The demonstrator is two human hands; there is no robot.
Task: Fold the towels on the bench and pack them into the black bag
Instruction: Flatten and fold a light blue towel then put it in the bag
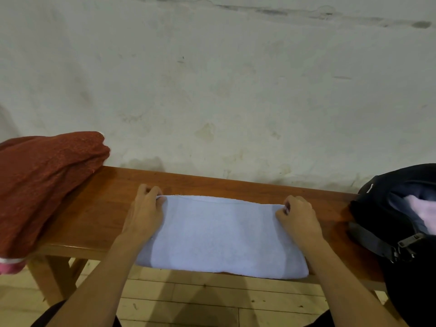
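A: Head view, entry one. Where is the pale blue towel (221, 234)?

B: Flat on the wooden surface (99, 208), at its middle, folded into a wide rectangle. Its near edge hangs slightly past the front edge of the surface.

A: Hands?

B: Left hand (146, 208) sits at the towel's far left corner, fingers curled, pinching the cloth there. Right hand (298, 215) does the same at the far right corner, thumb and fingers closed on the edge. Both forearms reach in from below.

A: Containers?

B: One: the black bag (387, 208), at the right end of the surface, its opening turned toward the camera. Inside it, a pale pink cloth (422, 211) shows, with some bluish-grey cloth beside it; I cannot tell whether that is lining or another item. A strap with a buckle (407, 246) crosses the bag's near side.

A: Other towels?

B: A red-brown towel (40, 182) lies heaped and unfolded on the left end of the surface, draping over the front edge. Below it a pink piece with a white band (9, 265) peeks out; whether it belongs to that towel, cannot tell.

A: Surroundings?

B: Stained white wall (212, 79) behind, wooden plank floor (212, 300) beneath.
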